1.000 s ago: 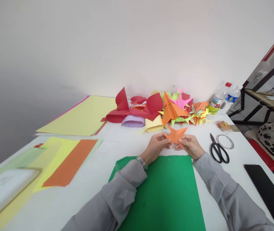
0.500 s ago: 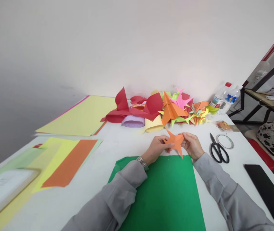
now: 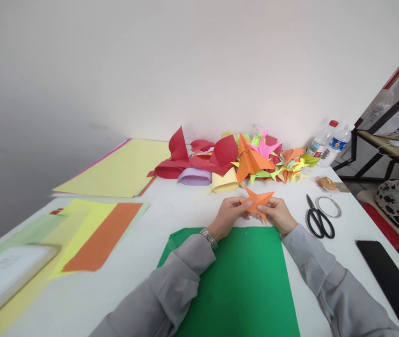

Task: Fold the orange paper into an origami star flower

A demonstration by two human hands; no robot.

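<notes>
1. Blue-labelled bottle (image 3: 337, 145) beside the red-capped bottle (image 3: 316, 148): both labels printed, too small for us to read.
2. White box (image 3: 394, 118) at far right has big dark capitals; we can't settle the word. White slab (image 3: 11, 276) at left carries a faint mark, too blurred for us.
3. Versus half a second ago: our right hand (image 3: 278, 214) has left the upper right point of the orange paper star (image 3: 257, 201); its thumb now lies on the face. Star is turned, its lower tip raised.
4. Both our hands pinch the star: left hand (image 3: 230, 214) on its left side, right hand on its lower right.
5. Star: matte, creased, sharp points; left side partly hidden by fingers.
6. We have it above the table (image 3: 166, 210), just beyond the green sheet (image 3: 244, 281), in front of the folded-paper pile (image 3: 253, 161).
</notes>
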